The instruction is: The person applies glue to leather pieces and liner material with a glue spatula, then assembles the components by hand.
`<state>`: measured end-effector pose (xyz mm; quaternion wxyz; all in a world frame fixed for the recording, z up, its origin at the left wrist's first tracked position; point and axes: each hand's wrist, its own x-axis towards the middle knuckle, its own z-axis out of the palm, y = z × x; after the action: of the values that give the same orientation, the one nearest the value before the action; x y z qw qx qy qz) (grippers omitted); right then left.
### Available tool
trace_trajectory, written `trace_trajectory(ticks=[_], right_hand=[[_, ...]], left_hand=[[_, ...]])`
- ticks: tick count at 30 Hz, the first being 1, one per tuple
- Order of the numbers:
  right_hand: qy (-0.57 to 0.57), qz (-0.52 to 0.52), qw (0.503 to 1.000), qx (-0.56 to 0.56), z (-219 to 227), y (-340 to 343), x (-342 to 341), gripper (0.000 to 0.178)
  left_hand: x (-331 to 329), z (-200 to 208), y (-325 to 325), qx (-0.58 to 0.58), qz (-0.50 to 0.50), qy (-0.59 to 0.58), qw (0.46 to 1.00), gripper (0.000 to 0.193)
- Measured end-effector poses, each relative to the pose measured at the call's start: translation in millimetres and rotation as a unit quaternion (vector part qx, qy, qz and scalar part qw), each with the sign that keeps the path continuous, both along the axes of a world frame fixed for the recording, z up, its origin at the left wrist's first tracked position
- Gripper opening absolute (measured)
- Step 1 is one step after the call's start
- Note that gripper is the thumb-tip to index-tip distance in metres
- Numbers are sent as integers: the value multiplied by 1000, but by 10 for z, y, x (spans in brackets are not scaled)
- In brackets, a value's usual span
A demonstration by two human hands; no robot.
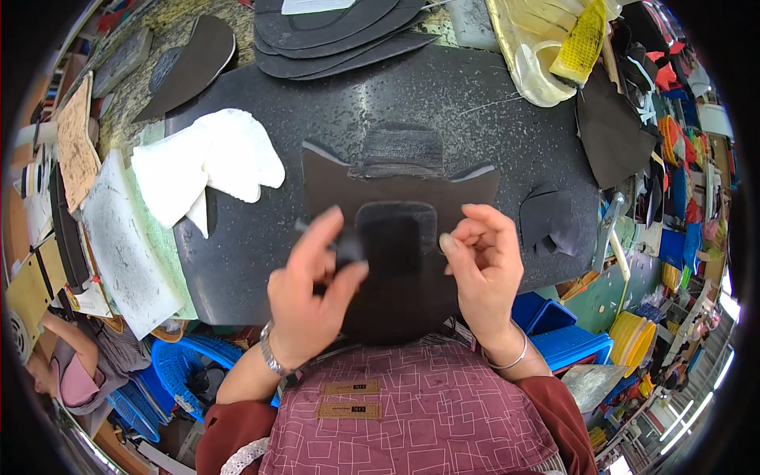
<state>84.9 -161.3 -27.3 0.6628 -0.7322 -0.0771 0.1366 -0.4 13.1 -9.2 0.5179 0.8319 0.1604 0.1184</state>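
Observation:
A dark brown, flat, flexible sheet piece (pixel 324 180) with two pointed far corners lies across the table's near edge in front of me. On it sits a black patch with a rounded far edge (pixel 396 237). My left hand (pixel 307 297) is left of the patch, its fingers curled around a small black piece (pixel 348 248) that is smeared by motion. My right hand (pixel 487 261) is at the patch's right edge, thumb and forefinger pinched together. Whatever they hold is too small to make out. A black ribbed block (pixel 403 149) lies just beyond the sheet piece.
White cloth gloves (pixel 207 162) lie on the left of the black table (pixel 237 269). Stacked black curved pieces (pixel 340 39) stand at the back. A yellowed container with a yellow scraper (pixel 580 43) is at back right. Black scraps (pixel 548 220) lie right; blue baskets (pixel 178 372) stand below.

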Motion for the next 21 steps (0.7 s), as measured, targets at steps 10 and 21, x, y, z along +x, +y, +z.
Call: trace_trajectory(ticks=[10, 21], right_hand=[[44, 223, 974, -15, 51, -111, 62, 84], [122, 182, 970, 102, 189, 27, -105, 54]], left_hand=[[-32, 175, 219, 49, -259, -197, 944, 44], [-397, 25, 37, -47, 63, -34, 996, 51]])
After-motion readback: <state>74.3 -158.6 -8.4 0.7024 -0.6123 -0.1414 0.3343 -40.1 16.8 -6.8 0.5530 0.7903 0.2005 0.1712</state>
